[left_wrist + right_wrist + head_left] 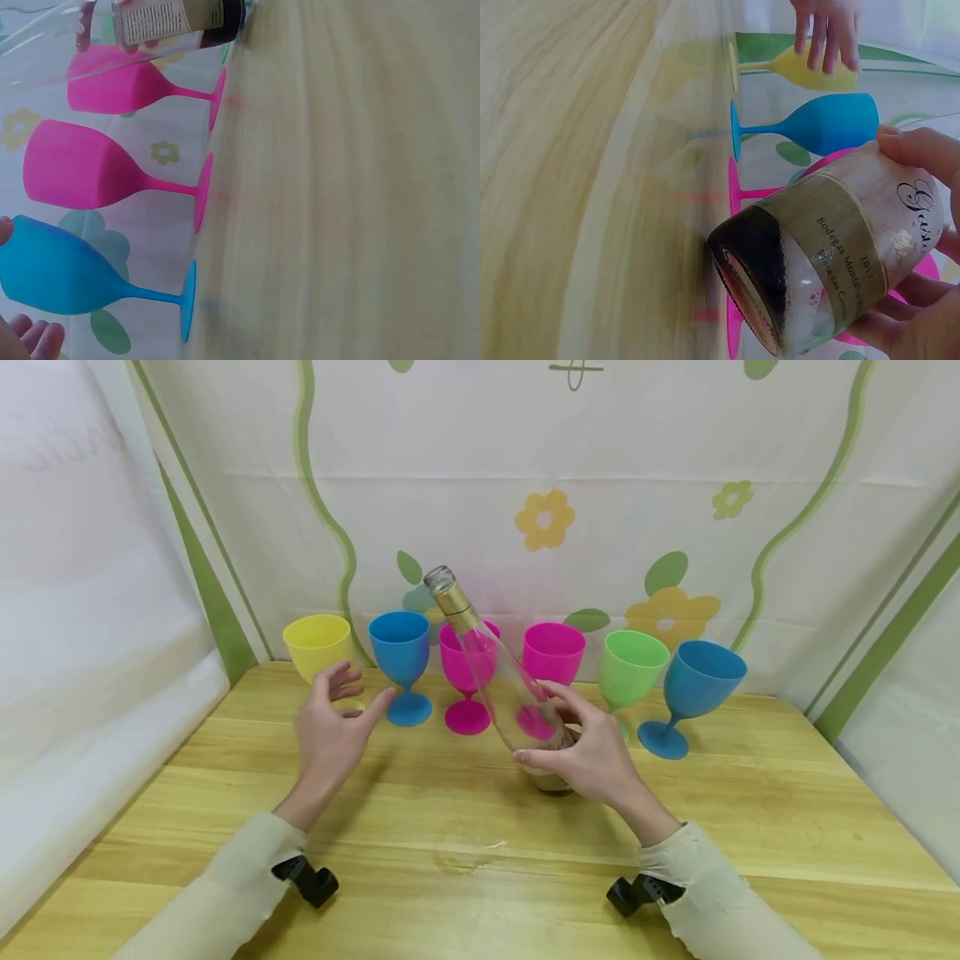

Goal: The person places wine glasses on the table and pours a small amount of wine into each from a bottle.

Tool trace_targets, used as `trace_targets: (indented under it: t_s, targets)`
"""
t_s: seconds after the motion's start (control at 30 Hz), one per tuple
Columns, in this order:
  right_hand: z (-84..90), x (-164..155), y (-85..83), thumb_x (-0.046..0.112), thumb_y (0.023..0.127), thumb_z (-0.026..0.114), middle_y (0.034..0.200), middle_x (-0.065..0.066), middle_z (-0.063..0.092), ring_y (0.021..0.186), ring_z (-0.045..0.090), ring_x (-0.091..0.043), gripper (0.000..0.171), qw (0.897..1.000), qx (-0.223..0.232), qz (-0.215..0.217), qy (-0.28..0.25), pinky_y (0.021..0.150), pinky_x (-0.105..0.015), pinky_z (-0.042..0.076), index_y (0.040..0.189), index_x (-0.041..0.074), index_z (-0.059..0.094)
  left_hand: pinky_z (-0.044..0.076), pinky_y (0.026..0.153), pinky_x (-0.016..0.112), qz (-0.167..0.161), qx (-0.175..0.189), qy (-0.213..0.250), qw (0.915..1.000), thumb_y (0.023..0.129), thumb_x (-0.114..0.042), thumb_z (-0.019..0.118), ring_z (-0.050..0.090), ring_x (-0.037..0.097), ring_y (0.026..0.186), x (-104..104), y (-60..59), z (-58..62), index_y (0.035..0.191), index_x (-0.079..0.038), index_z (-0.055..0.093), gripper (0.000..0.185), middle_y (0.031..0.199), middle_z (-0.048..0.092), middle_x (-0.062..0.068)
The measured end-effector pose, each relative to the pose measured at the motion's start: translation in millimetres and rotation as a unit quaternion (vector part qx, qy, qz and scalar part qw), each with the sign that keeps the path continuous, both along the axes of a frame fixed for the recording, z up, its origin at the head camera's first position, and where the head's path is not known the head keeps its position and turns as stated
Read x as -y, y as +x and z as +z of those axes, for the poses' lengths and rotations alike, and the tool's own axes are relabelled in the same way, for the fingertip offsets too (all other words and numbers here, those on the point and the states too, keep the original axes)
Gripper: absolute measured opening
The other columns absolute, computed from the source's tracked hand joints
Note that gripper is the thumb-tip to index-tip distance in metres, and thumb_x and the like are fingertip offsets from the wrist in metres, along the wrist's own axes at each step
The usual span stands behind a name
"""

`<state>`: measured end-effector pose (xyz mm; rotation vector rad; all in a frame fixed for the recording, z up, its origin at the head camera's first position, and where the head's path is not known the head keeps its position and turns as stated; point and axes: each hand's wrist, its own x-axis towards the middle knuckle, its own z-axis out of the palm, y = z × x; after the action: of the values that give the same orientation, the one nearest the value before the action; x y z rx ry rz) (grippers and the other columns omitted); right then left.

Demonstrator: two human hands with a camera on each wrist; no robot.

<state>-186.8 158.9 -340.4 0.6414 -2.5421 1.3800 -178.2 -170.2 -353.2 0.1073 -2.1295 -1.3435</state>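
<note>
My right hand (pixel 592 752) grips a clear glass wine bottle (pixel 506 681) low on its body, around the label. The bottle tilts, its gold-collared neck up and to the left; in the right wrist view its base (pixel 754 281) appears raised off the table. My left hand (pixel 330 735) holds nothing, its fingers loosely bent in front of the yellow goblet (pixel 317 643). Whether it touches that goblet I cannot tell. Beside it stand a blue goblet (pixel 400 652) and a pink goblet (pixel 468 714). Another pink goblet (pixel 553 652) is partly hidden behind the bottle and right hand.
Farther right in the row are a green goblet (pixel 633 664) and a second blue goblet (pixel 701 681). A wet-looking patch (pixel 472 852) marks the wooden table (pixel 420 910) in front. A white flowered cloth (pixel 450 510) hangs behind the goblets.
</note>
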Motion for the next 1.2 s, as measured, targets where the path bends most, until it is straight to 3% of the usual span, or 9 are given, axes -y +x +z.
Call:
trace_targets:
  t_s: [0.1,0.23,0.33,0.5,0.77,0.93,1.2]
  targets:
    - [-0.5,-0.8,-0.4,0.032,0.072,0.100,0.126,-0.002,0.075,0.118,0.071,-0.028,0.092,1.000,0.000,0.001,0.004,0.101,-0.052,0.060,0.151,0.026,0.055,0.048,0.073,0.003,0.043,-0.031,-0.005,0.9986,0.090,-0.036,0.086,0.070,0.029,0.110,4.1,11.1,-2.6,0.144,0.000,0.053,0.072,0.131,0.067,0.015]
    - [0.1,-1.5,-0.9,0.033,0.072,0.100,0.126,-0.002,0.075,0.116,0.071,-0.024,0.092,1.000,0.000,0.001,0.007,0.101,-0.051,0.060,0.152,0.026,0.055,0.045,0.081,0.014,0.104,-0.046,0.003,0.9936,0.087,-0.039,0.088,0.062,0.029,0.104,11.0,15.7,-3.0,0.143,-0.001,0.049,0.079,0.130,0.059,0.014]
    - [0.4,-2.4,-1.4,0.033,0.072,0.100,0.127,-0.002,0.075,0.116,0.071,-0.022,0.093,1.000,0.002,-0.001,0.010,0.100,-0.050,0.060,0.153,0.026,0.054,0.042,0.091,0.027,0.124,-0.024,0.019,0.9918,0.085,-0.046,0.088,0.055,0.032,0.112,19.0,11.8,0.3,0.147,-0.004,0.043,0.088,0.138,0.050,0.014]
    - [0.7,-2.5,-1.7,0.034,0.072,0.100,0.127,-0.002,0.075,0.116,0.072,-0.022,0.094,1.000,0.004,-0.003,0.017,0.099,-0.047,0.059,0.153,0.026,0.053,0.041,0.105,0.041,0.105,0.033,0.044,0.9930,0.084,-0.055,0.087,0.045,0.026,0.133,35.4,-1.9,8.7,0.158,-0.014,0.030,0.102,0.158,0.038,0.008]
    - [1.8,-2.1,-1.4,0.034,0.073,0.099,0.128,-0.002,0.075,0.116,0.072,-0.021,0.092,1.000,-0.001,0.001,0.023,0.097,-0.045,0.059,0.153,0.028,0.053,0.036,0.128,0.048,0.056,0.068,0.069,0.9937,0.085,-0.054,0.085,0.033,0.026,0.158,54.6,-23.8,14.6,0.170,-0.022,0.009,0.119,0.176,0.025,0.002]
    - [2.6,-2.2,-0.7,0.034,0.073,0.099,0.128,-0.002,0.075,0.115,0.073,-0.021,0.093,1.000,0.000,0.000,0.024,0.097,-0.045,0.059,0.153,0.025,0.053,0.033,0.130,0.049,0.045,0.070,0.076,0.9936,0.086,-0.053,0.085,0.034,0.027,0.159,54.3,-30.1,13.1,0.171,-0.021,0.009,0.118,0.176,0.028,0.002]
    - [3.0,-1.3,-0.6,0.033,0.073,0.099,0.125,-0.003,0.075,0.112,0.073,-0.021,0.093,1.000,-0.006,-0.003,0.023,0.094,-0.044,0.060,0.153,0.023,0.053,0.042,0.122,0.049,0.072,0.062,0.074,0.9928,0.090,-0.052,0.081,0.045,0.029,0.149,54.5,-32.2,12.3,0.168,-0.022,0.023,0.102,0.167,0.042,0.009]
